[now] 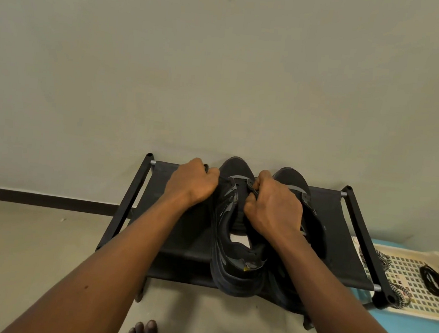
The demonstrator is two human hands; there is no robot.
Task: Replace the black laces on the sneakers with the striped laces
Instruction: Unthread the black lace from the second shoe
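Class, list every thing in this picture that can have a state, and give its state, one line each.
Left hand: grips a dark lace end.
Right hand: pinches the lace at the eyelets.
Held sneaker: upright on the rack, lace being worked.
Other sneaker: upright, mostly hidden.
Black laces: bundled loose on the cloth.
Striped laces: loose on the cloth, unused.

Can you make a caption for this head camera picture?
Left hand and right hand grip a sneaker's black lace on a rack.

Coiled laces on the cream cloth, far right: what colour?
Black. The coiled black laces show best in the head view.
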